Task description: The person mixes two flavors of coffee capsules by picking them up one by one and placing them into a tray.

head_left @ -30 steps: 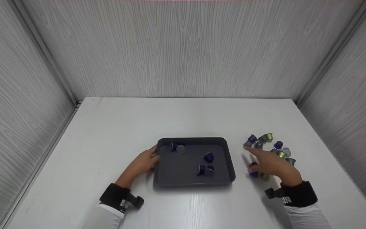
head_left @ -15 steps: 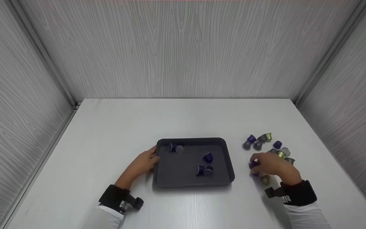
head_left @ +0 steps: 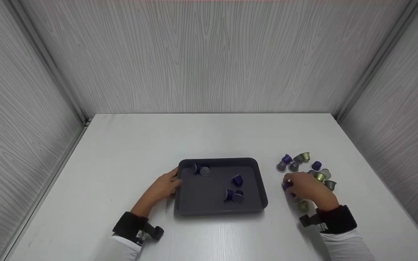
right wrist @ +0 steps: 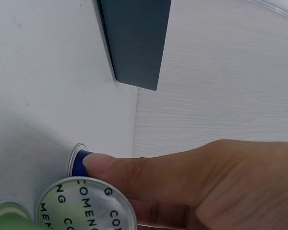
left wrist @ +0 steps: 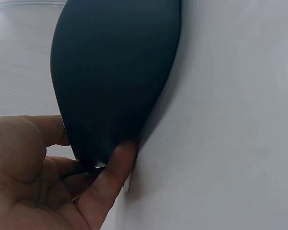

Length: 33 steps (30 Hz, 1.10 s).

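Shallow dark-grey rectangular tray: left hand grips its left edge, thumb and fingers on either side. Right hand, right of tray, pinches small blue cup-shaped capsule with silvery rim, thumb on its side. Five capsules inside tray. Loose blue, green, grey capsules right of tray, around right hand.
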Available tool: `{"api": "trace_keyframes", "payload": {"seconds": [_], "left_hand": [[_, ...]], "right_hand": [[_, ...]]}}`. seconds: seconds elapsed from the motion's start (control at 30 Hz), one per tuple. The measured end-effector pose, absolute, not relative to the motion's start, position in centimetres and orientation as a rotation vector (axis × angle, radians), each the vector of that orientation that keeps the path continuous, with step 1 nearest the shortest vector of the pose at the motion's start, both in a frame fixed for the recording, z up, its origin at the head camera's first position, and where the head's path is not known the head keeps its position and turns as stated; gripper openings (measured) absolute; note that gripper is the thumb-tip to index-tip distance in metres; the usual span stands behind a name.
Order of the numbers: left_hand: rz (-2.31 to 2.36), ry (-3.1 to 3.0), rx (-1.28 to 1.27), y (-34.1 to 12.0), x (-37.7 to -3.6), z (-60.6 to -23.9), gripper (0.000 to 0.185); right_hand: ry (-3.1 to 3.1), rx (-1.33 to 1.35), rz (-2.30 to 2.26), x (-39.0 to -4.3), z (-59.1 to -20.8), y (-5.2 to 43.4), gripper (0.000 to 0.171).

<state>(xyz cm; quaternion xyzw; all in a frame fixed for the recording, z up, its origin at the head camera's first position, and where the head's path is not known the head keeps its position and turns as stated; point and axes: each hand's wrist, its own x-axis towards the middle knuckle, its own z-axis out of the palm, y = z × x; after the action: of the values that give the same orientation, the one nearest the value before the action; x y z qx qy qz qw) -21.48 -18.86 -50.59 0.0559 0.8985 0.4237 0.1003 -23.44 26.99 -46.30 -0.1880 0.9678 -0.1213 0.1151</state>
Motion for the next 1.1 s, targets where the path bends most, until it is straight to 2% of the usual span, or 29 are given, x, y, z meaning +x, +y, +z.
{"api": "trace_keyframes", "payload": {"seconds": [0.2,0.4,0.53,0.77,0.93,1.1], "left_hand": [[1.244,2.654,0.165,-18.8,-21.7,-50.7,0.06],[1.269,2.632,0.164,-18.9,-21.5,-50.7,0.059],[1.256,2.644,0.17,-18.8,-21.5,-50.5,0.059],[1.244,2.655,0.168,-18.8,-21.5,-50.4,0.06],[1.231,2.666,0.171,-18.9,-21.6,-50.4,0.06],[1.224,2.692,0.222,-18.9,-21.6,-50.6,0.059]], "right_hand": [[2.85,-0.502,-0.42,-23.6,-46.6,26.9,0.021],[2.965,-0.659,-0.388,-23.5,-46.6,26.9,0.009],[3.017,-0.675,-0.376,-23.7,-46.9,26.8,0.007],[3.06,-0.598,-0.441,-23.7,-46.3,26.2,0.016],[3.107,-0.656,-0.473,-23.6,-46.1,25.9,0.025],[3.143,-0.776,-0.494,-23.7,-46.1,25.4,0.018]]}}
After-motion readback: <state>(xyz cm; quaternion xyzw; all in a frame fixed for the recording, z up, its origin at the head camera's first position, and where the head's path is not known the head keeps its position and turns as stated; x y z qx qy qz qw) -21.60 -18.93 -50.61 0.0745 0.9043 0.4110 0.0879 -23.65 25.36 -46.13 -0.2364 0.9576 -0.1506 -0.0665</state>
